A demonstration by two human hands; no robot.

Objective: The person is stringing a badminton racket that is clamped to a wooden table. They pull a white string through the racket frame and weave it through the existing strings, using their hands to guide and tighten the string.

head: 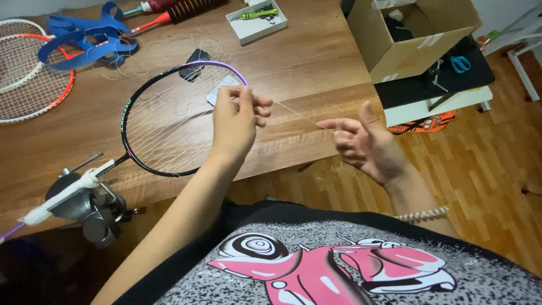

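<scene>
so, biggest first: wooden table (316,62) under everything. on it, in front of us, the black/purple badminton racket (169,121), part-strung, handle end clamped in a grey vise (84,206) at the table edge. far left lies an orange/white racket (25,70) w/ blue straps (84,39) just beside it; cardboard box (415,34) sits right, on a black side table. our left hand (237,121) is over the racket head, fingertips pressed together, pinching the thin racket string (296,113). string runs taut to our right hand (364,144), fingers loosely spread, string crossing the forefinger; can't tell if it's pinched there.
</scene>
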